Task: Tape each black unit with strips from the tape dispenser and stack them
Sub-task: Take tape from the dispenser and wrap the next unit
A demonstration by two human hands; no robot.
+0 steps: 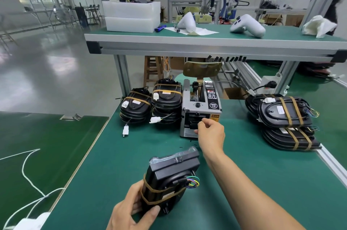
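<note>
Worktop: flat green mat with a pale metal edge, matt and smooth
Black unit in hand: glossy black plastic casing, boxy at the far end with a clear plastic rim, rounded at the near end; two brown tape bands wrap it crosswise; thin coloured wires loop out of its right side; it stands tilted on the worktop near the front edge
Left hand: fingers and thumb curled round the near end of the black unit, gripping it
Right hand: reaches to the front slot of the tape dispenser, fingers bent together at the outlet; whether they pinch a strip cannot be told
Tape dispenser: grey metal box, upright, with a black dial on top, printed label panels and a yellow warning sticker; it stands mid-worktop beyond the held unit
Left stacks: two piles of taped black units side by side, just left of the dispenser, white connectors dangling on short leads
Right stack: taped units piled and leaning, well apart to the right, near the worktop's edge
Upper shelf: green-topped, aluminium-framed, above the dispenser; carries white foam blocks, two white moulded shells and a crumpled white cloth
White cord: lies looped on the darker green surface at left
</note>
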